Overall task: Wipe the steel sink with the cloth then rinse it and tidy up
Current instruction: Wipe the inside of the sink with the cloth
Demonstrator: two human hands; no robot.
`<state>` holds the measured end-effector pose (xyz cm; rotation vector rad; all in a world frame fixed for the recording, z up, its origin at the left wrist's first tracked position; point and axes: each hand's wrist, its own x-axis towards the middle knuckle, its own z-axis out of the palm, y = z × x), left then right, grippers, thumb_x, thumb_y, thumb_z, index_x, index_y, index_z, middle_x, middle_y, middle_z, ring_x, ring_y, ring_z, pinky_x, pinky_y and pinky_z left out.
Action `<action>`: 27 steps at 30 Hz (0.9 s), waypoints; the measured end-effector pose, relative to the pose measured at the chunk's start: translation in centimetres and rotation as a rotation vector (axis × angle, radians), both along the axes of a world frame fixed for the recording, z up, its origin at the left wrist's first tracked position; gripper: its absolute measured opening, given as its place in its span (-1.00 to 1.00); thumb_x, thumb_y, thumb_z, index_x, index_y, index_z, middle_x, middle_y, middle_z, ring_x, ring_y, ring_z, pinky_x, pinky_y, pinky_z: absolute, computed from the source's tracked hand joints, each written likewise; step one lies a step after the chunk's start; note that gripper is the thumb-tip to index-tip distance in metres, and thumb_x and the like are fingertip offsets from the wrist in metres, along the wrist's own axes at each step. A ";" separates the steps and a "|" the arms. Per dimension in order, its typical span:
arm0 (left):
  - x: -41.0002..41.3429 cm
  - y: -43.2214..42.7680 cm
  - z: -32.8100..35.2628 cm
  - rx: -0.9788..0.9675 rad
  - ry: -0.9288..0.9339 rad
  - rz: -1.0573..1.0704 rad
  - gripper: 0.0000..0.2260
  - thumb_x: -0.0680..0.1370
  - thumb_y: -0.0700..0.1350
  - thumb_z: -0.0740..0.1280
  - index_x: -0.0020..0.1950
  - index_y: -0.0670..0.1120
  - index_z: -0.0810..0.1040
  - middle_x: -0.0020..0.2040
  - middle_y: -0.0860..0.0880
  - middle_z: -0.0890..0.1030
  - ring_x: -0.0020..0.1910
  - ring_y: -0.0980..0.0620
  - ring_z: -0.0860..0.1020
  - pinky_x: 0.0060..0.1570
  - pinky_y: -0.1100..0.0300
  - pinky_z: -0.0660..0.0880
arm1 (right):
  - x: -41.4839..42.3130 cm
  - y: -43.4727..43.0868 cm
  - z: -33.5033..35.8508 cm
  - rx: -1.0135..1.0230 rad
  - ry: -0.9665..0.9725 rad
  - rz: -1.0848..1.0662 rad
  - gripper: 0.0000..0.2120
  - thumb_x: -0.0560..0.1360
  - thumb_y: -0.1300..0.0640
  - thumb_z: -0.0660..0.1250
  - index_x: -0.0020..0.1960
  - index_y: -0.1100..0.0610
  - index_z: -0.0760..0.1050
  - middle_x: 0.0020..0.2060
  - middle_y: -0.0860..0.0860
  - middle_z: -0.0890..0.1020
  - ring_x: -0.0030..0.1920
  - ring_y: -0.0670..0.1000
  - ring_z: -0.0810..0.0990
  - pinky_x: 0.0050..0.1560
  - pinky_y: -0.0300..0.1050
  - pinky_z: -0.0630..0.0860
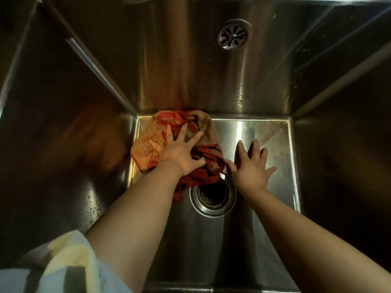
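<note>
Sink floor [264, 134], cloth [148, 137] lengthwise toward drain [212, 196]

Pale yellow, white and grey striped fabric [63, 261] in the lower left corner.

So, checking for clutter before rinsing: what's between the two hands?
In the head view, only bunched red folds of the cloth lie between the left hand, pressing on it, and the right hand, spread over the sink floor.
</note>
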<state>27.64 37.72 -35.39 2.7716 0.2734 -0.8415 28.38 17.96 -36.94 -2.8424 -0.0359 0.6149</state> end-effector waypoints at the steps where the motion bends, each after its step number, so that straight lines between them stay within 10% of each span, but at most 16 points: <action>1: -0.4 0.2 0.1 0.008 -0.010 0.003 -0.30 0.44 0.34 0.19 0.43 0.40 -0.18 0.52 0.14 -0.26 0.48 -0.18 -0.30 0.24 -0.52 -0.12 | 0.1 0.0 0.1 0.008 0.005 -0.003 -0.40 0.54 -0.24 0.09 0.50 -0.13 -0.02 0.52 0.00 -0.13 0.49 0.17 -0.22 0.32 0.47 -0.11; 27: -3.4 0.6 -1.0 -0.017 0.021 0.246 -0.34 0.45 0.39 0.12 0.38 0.45 -0.25 0.51 0.09 -0.34 0.46 -0.23 -0.34 0.18 -0.57 -0.10 | -1.6 2.8 -0.3 0.037 -0.058 0.173 -0.56 0.60 -0.11 0.01 0.47 -0.17 0.10 0.52 -0.05 0.00 0.50 0.13 -0.14 0.37 0.44 -0.10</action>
